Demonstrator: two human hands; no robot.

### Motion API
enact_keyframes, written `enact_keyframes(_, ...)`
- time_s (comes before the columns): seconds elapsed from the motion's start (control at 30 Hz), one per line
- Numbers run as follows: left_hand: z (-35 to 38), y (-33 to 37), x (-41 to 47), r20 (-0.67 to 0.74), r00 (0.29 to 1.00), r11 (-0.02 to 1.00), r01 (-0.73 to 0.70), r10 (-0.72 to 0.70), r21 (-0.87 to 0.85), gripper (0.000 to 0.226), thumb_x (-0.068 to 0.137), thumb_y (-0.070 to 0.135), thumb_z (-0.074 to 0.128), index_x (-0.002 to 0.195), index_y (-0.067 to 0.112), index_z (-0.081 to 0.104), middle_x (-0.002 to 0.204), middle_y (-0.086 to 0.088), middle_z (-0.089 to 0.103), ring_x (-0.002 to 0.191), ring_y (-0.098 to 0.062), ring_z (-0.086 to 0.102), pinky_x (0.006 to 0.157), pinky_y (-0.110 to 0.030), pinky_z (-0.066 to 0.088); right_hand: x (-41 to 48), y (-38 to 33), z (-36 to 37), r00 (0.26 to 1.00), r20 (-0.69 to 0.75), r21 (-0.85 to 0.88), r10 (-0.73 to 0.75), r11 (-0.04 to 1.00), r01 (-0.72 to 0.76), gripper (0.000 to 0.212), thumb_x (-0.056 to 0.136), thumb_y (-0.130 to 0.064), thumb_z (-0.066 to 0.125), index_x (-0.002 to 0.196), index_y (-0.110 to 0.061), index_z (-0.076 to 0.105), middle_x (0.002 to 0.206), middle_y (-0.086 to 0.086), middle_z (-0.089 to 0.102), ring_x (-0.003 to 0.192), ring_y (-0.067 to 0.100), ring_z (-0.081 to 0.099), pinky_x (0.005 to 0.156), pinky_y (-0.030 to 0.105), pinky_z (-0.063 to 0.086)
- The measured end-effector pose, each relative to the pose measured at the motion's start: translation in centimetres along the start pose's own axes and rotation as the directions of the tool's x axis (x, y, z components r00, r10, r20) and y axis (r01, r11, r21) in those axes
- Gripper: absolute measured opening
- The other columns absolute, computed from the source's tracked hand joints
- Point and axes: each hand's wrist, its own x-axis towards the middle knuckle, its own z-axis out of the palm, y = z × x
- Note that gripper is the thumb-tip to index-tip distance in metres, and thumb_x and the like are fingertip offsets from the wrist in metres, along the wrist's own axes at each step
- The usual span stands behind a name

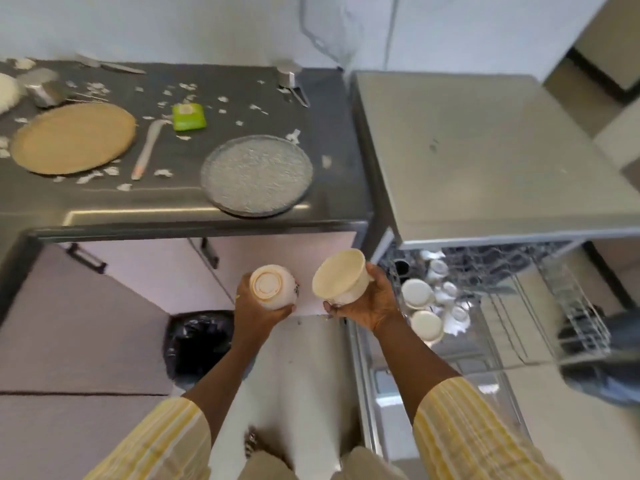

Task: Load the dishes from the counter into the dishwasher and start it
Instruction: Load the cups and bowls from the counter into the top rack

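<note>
- Two pale bowls are held in the air in front of the counter, between it and the person, near each other but not touching.
- The left hand (258,308) grips the upturned bowl (272,287), its base ring facing up, fingers curled round its side.
- The right hand (372,303) holds the cream bowl (341,277) tilted, thumb under it and fingers round its far wall. This bowl is just beside the left edge of the pulled-out dishwasher rack (512,306).
- White cups (417,292) crowd the rack's left part; its right part shows bare wire.
- A grey plate (256,174) lies on the dark counter (173,202), its rim at the front edge.
- Further left are a long utensil (147,150), a green sponge (188,116) and a tan plate (72,138), with white scraps scattered round them.
- A black bin bag (199,341) sits on the floor below the left hand.
</note>
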Motion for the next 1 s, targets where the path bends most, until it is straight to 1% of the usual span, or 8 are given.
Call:
enact_keyframes(0.1,5.9,0.8,-1.8,0.126,0.992,0.999,0.029,-0.024,-0.039,0.088,0.049,0.01,0.091,0.122,0.015,0.042,0.118,-0.008,0.053,0.108,-0.024,0.052,0.096,-0.043,0.044,-2.3,-2.5,-5.9,0.998,-0.06,0.119,0.003,0.993,0.004,0.09,0.037,-0.034,0.089,0.117,-0.011,0.056,0.114,0.025,0.061,0.103,0.047,0.056,0.088,0.068,0.04)
enact_keyframes(0.3,19.6,4.6,-4.2,0.399,0.913,0.996,-0.082,0.089,-0.035,0.093,0.05,0.024,0.091,0.128,0.019,0.04,0.12,0.004,0.051,0.11,-0.01,0.049,0.094,-0.022,0.037,-6.4,-9.1,-18.4,0.977,-0.127,0.289,-0.173,0.935,0.203,0.079,0.035,-0.04,0.09,0.105,-0.013,0.066,0.103,0.02,0.068,0.094,0.039,0.064,0.08,0.06,0.049)
enact_keyframes(0.4,25.5,6.4,-4.0,0.5,0.85,0.984,-0.174,0.167,-0.033,0.092,0.05,0.021,0.09,0.128,0.018,0.04,0.117,0.01,0.05,0.111,0.005,0.045,0.096,-0.008,0.031,-7.1,-11.8,-23.0,0.929,-0.301,0.322,-0.215,0.894,0.311,0.064,0.053,-0.045,0.081,0.106,-0.013,0.064,0.107,0.018,0.064,0.098,0.036,0.06,0.077,0.052,0.054)
enact_keyframes(0.5,31.3,7.9,-3.1,0.532,0.825,0.973,-0.23,0.188,0.013,0.088,0.048,0.019,0.089,0.125,0.016,0.046,0.115,0.009,0.054,0.11,0.002,0.046,0.095,-0.015,0.034,-6.7,-13.9,-27.2,0.825,-0.54,0.248,-0.17,0.904,0.348,0.049,0.08,-0.049,0.056,0.118,-0.017,0.056,0.112,0.014,0.058,0.097,0.03,0.057,0.071,0.039,0.054)
enact_keyframes(0.63,38.3,8.6,-1.0,0.567,0.81,0.951,-0.276,0.152,0.138,0.086,0.048,0.02,0.091,0.122,0.003,0.051,0.117,-0.011,0.059,0.111,-0.026,0.053,0.099,-0.04,0.039,-5.4,-14.9,-29.9,0.661,-0.741,0.069,-0.118,0.966,0.25,0.047,0.078,-0.042,0.067,0.117,-0.023,0.051,0.104,0.008,0.055,0.087,0.026,0.054,0.065,0.035,0.051)
enact_keyframes(0.7,41.3,8.8,-0.1,0.603,0.789,0.936,-0.29,0.116,0.199,0.089,0.05,0.025,0.091,0.124,0.004,0.048,0.12,-0.011,0.058,0.113,-0.027,0.052,0.099,-0.038,0.039,-4.2,-14.8,-31.0,0.519,-0.843,-0.053,-0.139,0.983,0.177,0.062,0.071,-0.037,0.077,0.122,-0.019,0.046,0.112,0.01,0.055,0.097,0.031,0.055,0.081,0.045,0.052)
enact_keyframes(0.8,45.1,8.1,1.2,0.625,0.774,0.914,-0.322,0.104,0.247,0.086,0.05,0.027,0.09,0.122,0.005,0.049,0.118,-0.012,0.058,0.11,-0.028,0.053,0.097,-0.037,0.04,-2.3,-14.6,-32.1,0.345,-0.915,-0.222,-0.207,0.975,-0.003,0.078,0.068,-0.041,0.079,0.132,-0.016,0.042,0.128,0.017,0.05,0.114,0.034,0.051,0.096,0.039,0.044)
enact_keyframes(1.0,49.6,7.0,3.0,0.705,0.697,0.804,-0.492,0.133,0.334,0.096,0.052,0.043,0.088,0.128,0.002,0.045,0.123,-0.013,0.056,0.114,-0.027,0.052,0.096,-0.034,0.038,0.5,-15.6,-32.6,0.281,-0.924,-0.314,-0.261,0.935,-0.166,0.081,0.073,-0.042,0.075,0.139,-0.018,0.033,0.14,0.023,0.026,0.126,0.044,0.032,0.103,0.052,0.035)
